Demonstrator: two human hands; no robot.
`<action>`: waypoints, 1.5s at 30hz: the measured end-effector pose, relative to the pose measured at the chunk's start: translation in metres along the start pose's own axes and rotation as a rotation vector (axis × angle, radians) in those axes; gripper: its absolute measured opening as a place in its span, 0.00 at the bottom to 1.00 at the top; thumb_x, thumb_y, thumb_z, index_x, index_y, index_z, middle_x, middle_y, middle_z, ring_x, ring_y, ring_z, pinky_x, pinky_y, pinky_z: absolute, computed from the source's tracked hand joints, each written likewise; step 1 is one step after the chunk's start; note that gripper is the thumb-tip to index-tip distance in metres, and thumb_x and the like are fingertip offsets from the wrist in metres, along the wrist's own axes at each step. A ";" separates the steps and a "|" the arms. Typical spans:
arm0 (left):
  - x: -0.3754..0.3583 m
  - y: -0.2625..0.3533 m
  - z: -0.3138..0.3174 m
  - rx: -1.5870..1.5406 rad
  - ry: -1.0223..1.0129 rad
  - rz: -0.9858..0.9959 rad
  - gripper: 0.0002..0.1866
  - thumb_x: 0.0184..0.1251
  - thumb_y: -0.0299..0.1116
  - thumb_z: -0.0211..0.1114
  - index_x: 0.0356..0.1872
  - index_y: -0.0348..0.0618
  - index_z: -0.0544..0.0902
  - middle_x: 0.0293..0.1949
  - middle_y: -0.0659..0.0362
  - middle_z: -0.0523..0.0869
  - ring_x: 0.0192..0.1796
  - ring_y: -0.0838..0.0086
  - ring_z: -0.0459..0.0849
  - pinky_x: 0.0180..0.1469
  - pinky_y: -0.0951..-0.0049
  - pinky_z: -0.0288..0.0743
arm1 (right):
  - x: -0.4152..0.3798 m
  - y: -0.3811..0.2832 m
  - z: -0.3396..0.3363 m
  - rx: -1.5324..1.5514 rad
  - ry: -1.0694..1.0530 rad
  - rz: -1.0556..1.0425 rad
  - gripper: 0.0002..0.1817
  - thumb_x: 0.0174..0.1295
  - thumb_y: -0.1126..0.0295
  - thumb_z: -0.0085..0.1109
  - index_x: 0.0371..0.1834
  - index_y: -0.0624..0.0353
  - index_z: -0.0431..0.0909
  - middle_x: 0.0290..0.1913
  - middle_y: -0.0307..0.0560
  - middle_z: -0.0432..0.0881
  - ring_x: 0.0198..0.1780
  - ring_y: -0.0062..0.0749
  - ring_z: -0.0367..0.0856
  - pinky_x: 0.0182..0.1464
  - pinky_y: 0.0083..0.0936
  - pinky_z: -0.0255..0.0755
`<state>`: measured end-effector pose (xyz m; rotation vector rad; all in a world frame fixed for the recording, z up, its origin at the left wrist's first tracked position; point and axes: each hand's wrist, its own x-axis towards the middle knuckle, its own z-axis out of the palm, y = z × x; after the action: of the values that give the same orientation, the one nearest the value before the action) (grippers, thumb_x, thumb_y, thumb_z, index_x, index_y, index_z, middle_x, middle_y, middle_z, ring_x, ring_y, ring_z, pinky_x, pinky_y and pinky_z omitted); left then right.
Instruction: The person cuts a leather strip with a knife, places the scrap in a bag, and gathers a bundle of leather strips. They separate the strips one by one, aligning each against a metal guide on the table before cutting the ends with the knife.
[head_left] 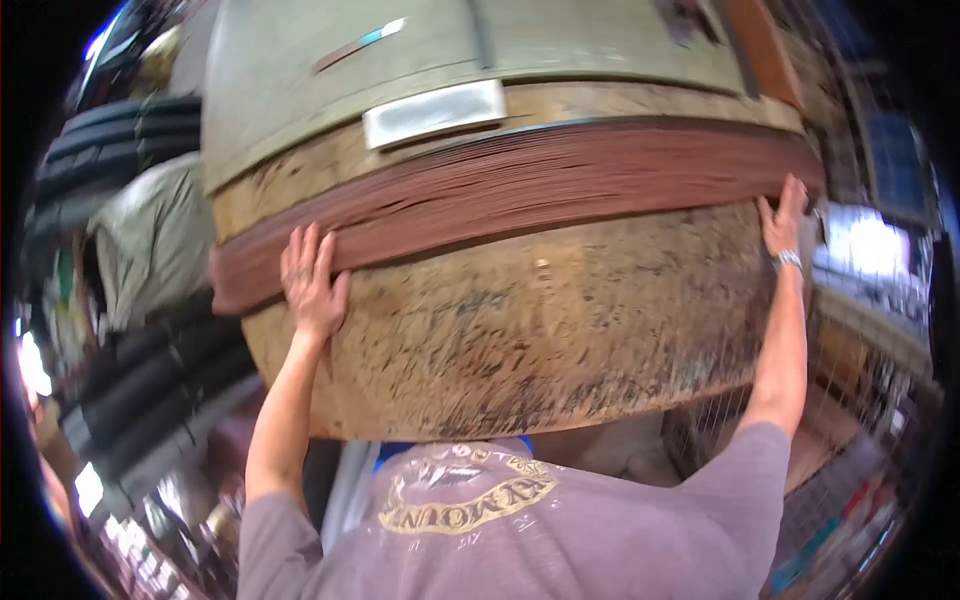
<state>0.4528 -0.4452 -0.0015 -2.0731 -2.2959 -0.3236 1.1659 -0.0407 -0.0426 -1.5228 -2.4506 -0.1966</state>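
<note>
A long stack of thin reddish-brown sheets (520, 185) lies across a worn, stained wooden table (540, 330). My left hand (313, 280) rests on the near edge of the stack toward its left end, fingers stretched out and the palm side down. Near the stack's right end, my right hand (785, 215) touches the same edge with its thumb apart from the fingers. A white rectangular block (435, 115) sits just beyond the stack. Behind it is a greenish-grey board or sheet (590, 50).
A thin strip with a light blue and white end (375, 38) lies on the greenish surface. Dark rolls (150, 370) and a grey cloth cover (155, 240) are at the left. Wire mesh (700, 430) stands below right.
</note>
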 end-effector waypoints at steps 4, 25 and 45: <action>-0.006 -0.006 -0.003 -0.029 -0.022 -0.087 0.38 0.62 0.40 0.71 0.76 0.58 0.72 0.80 0.56 0.65 0.84 0.55 0.56 0.82 0.47 0.48 | -0.015 -0.143 -0.033 -0.007 0.030 0.117 0.38 0.80 0.51 0.47 0.87 0.51 0.48 0.86 0.63 0.47 0.85 0.61 0.45 0.80 0.62 0.43; -0.043 -0.072 0.017 -0.266 0.009 0.139 0.33 0.74 0.38 0.57 0.81 0.60 0.64 0.85 0.59 0.56 0.87 0.59 0.47 0.85 0.48 0.38 | -0.076 -0.649 0.019 0.006 -0.047 0.103 0.38 0.81 0.42 0.38 0.87 0.47 0.47 0.88 0.52 0.41 0.87 0.55 0.40 0.82 0.60 0.43; -0.642 -0.571 0.015 -0.503 -1.092 -0.628 0.24 0.74 0.49 0.59 0.52 0.35 0.87 0.55 0.39 0.87 0.61 0.48 0.85 0.64 0.54 0.77 | -0.046 -0.665 -0.010 0.060 -0.258 0.329 0.41 0.78 0.41 0.40 0.87 0.50 0.46 0.88 0.55 0.43 0.87 0.55 0.42 0.81 0.57 0.48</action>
<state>-0.0380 -1.1234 -0.1954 -1.8508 -3.8557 0.4072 0.5911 -0.3787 -0.0347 -2.0006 -2.3119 0.1417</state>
